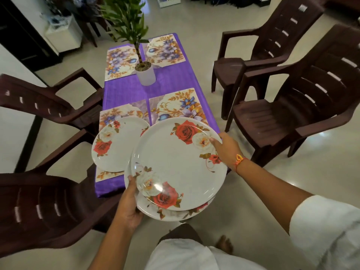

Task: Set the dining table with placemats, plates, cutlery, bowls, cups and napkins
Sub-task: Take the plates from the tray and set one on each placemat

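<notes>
A person is standing at the near end of a narrow tabletop covered in purple cloth, holding white plates printed with red and cream roses. The left hand is curling under the near left edge of the stack, thumb lying on the rim. It is supporting the lower plates, whose number cannot be told. The right hand, wearing an orange thread bracelet at the wrist, is gripping the far right rim of the top plate, which is sitting slightly askew over the others.

Just beyond the left hand, another rose plate is lying on a floral placemat. Ahead, between the two hands, a second placemat is lying bare, partly hidden by the held plates. Farther ahead, a potted plant is standing between two more placemats. Brown plastic chairs are standing on both sides of the hands.
</notes>
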The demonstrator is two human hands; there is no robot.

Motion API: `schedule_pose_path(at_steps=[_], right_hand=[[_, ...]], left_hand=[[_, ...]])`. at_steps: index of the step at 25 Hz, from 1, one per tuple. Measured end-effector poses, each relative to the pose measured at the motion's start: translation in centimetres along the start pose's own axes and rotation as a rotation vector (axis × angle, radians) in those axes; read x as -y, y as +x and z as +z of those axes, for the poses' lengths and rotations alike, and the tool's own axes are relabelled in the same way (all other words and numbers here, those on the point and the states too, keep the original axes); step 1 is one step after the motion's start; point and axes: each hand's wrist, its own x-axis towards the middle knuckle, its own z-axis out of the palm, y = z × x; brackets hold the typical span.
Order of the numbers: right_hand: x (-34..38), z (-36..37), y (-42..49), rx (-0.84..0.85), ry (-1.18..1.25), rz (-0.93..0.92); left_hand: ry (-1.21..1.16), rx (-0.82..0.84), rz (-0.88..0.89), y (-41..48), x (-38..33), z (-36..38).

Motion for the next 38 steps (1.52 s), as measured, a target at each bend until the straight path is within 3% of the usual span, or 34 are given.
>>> schedule_pose_path(at_steps=[10,18,25,33,38], right_hand=[[-0.3,-1.1,7.8,0.126,0.14,0.105],[1.5,-2.0,19.7,0.081,0.097,0.14],[1.0,-1.3,27.9,0.132,-0.007,0.141],[0.1,0.7,35.6,0.387,-0.151,0.043],[1.4,1.3,36.5,0.501,-0.255,-0.062]], left_hand=[[-0.107,-0.122,0.045,3.4,0.7,3.6],[-0.215,-0.267,0.079,5.8,0.4,3.1],[-0.372,-0.412,0.041,2.1,3.8,3.0],[-0.617,-0.753,0.105,-2.1,10.8,13.4],[-0.805,-0.799,0.031,-3.9,14.6,20.0]])
